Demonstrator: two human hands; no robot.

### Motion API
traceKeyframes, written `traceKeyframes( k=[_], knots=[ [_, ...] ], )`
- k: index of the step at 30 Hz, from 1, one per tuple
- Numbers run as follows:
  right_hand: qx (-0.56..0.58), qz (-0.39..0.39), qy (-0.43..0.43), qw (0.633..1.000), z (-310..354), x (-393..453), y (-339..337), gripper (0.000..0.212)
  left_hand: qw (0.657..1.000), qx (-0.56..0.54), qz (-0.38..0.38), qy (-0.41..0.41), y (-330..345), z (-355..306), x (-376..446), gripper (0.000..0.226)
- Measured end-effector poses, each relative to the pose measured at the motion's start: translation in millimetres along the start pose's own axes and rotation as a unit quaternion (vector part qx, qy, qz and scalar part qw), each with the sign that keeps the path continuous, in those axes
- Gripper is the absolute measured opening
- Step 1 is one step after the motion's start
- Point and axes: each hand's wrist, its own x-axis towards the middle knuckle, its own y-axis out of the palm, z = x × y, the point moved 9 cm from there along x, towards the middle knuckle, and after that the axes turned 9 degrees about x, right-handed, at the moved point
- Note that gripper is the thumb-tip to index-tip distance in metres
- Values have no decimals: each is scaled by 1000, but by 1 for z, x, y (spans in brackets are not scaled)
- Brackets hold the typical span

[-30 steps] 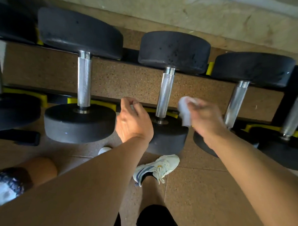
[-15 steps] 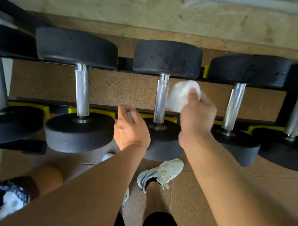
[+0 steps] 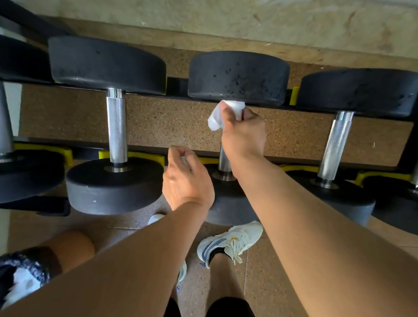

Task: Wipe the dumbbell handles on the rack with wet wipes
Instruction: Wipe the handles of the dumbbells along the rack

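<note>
**Ana:** Since 1 second ago the right hand [image 3: 243,131] has travelled from beside the near plate up to the far end of the middle dumbbell's handle [image 3: 224,161], carrying the wet wipe [image 3: 225,114] with it.

**Ben:** Is it gripping now?

**Ana:** Yes, it looks wrapped around the handle with the wipe pinched under the thumb. The wipe sits at the top of the fist, touching the underside of the far plate [image 3: 238,78], and 1 loose corner hangs out to the left.

**Ben:** And the left hand [image 3: 187,180]?

**Ana:** Curled loosely just beside the near plate, not on any handle. Something pale shows between its fingers, too small to identify.

**Ben:** So which step?

**Ana:** I'd judge the start of the wiping stroke on this handle. Only the lower bit of bare steel shows below the wrist, so the next move calls for dragging the fist down toward the near collar, perhaps twisting to cover the knurling.

**Ben:** Then?

**Ana:** Probably the handle to the right [image 3: 335,145], which stands untouched, well apart from both hands.
</note>
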Motion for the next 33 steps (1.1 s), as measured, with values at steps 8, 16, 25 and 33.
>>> traceKeyframes(
  k=[8, 16, 25, 33],
  knots=[
    [7, -26, -48, 998, 0, -1, -20, 33, 1000, 8, -1, 7, 0, 0, 1, 18],
    [-54, -25, -151, 987, 10, -12, -36, 21, 1000, 6, -3, 5, 0, 0, 0, 19],
    [-493, 398, -460, 622, -10, -54, 14, 38, 1000, 12, 9, -4, 1, 0, 0, 17],
    [-368, 370, -402, 752, 43, -42, 2, 36, 1000, 6, 2, -2, -1, 0, 1, 18]
  ],
)
